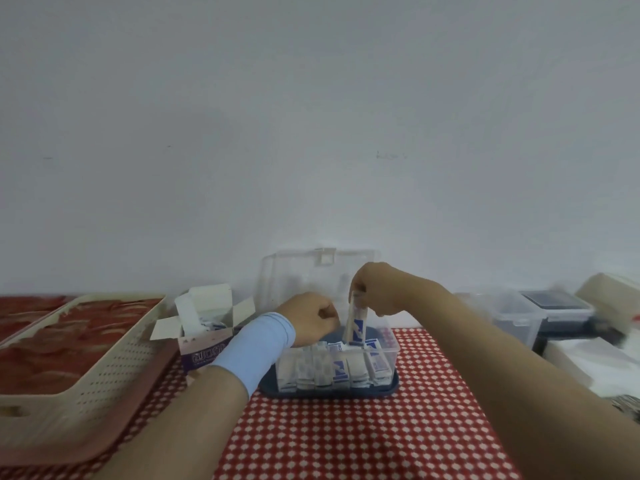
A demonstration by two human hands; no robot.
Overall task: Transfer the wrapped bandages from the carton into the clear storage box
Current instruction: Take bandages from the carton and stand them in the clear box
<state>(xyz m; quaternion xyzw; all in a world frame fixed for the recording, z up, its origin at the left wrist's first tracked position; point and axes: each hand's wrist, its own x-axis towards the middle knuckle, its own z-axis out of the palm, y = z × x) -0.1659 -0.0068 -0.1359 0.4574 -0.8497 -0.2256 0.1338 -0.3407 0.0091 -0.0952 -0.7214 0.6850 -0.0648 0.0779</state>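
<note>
— Red checked cloth (346,438) covers the table. What stands leftmost?

— A beige basket (104,372), then the open carton (204,341). Next, the left hand (311,318) curls at the rim of the clear storage box (393,344); whether it holds anything cannot be told.

— And the right hand (377,289)?

— It pinches a wrapped bandage (356,323) upright above the packed rows. Probably slotting it in: a straight drop into a gap. The raised lid (298,275) crowds behind; open cloth lies in front.

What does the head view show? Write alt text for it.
The right hand pinches a few white-and-blue wrapped bandages upright over the row already in the clear plastic storage box. The left hand, fingers curled, sits at the box's left rim, beside the open purple-and-white cardboard carton on a red checked tablecloth.
</note>
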